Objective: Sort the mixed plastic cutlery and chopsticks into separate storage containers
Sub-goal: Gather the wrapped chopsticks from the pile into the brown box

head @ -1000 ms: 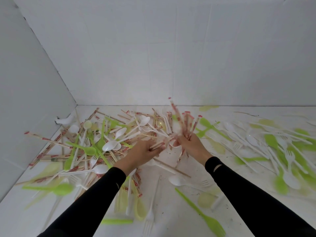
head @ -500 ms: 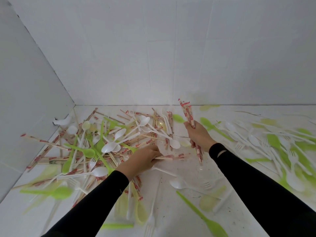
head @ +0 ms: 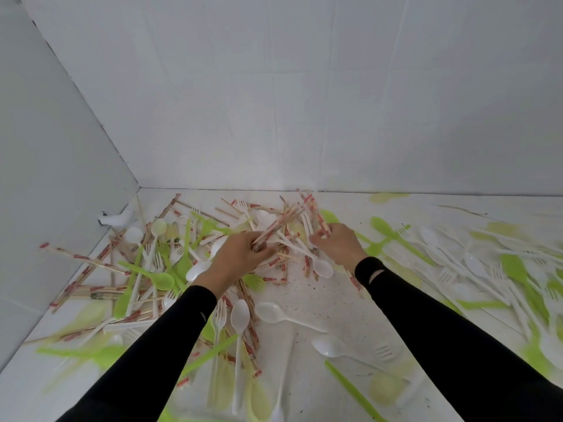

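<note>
Mixed cutlery pile [head: 152, 263] lies left of the white spoon [head: 322, 267]. The left hand [head: 243, 254], just left of it, curls its fingers round a chopstick bundle [head: 275, 226]. The right hand [head: 338, 243], just right, clasps a second chopstick bundle [head: 320, 219]. Loose forks and spoons [head: 487, 269] lie farther right.

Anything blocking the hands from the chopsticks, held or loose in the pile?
Nothing for the held ones: left hand and right hand each grip a chopstick bundle. The loose chopsticks in the left pile are tangled with green spoons and white forks lying across them. No container is in view.
</note>
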Tool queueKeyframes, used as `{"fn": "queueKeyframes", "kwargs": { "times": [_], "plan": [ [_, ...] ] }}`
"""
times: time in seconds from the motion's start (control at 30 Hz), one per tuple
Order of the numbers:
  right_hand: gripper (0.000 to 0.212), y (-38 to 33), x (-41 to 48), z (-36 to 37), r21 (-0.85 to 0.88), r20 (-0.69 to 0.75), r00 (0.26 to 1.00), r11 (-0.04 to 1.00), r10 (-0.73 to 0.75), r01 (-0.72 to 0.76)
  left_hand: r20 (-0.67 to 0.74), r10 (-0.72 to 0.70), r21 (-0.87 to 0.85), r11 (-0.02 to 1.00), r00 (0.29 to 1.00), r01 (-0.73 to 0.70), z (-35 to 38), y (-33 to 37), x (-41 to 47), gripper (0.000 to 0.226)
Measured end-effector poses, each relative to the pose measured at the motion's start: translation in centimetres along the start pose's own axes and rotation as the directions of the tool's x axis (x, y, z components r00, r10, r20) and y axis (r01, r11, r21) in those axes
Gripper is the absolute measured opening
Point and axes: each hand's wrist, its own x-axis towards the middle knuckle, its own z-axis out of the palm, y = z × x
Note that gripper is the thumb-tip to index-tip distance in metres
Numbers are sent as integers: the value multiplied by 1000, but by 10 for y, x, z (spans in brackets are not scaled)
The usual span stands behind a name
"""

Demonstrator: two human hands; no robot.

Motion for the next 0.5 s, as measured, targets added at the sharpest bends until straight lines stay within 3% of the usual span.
{"fn": "queueKeyframes", "kwargs": {
  "times": [0.07,0.17,0.3,0.4,0.5],
  "plan": [
    [24,6,0,7,-117,62,998,993,8,-1,91,-19,107,994,996,10,5,-4,5,24],
    [26,17,3,10,-272,100,992,961,79,-49,128,-30,262,965,991,-5,15,-13,8,35],
    [32,28,6,-9,-110,62,991,988,118,-111,99,-13,328,944,995,-20,20,-22,11,45],
    [25,36,8,-26,-23,-51,991,992,125,-127,113,-46,397,918,992,-3,19,-17,16,23],
    [24,47,11,-38,-56,-157,976,985,152,-163,120,-24,449,893,993,-32,20,-10,21,14]
  ]
}}
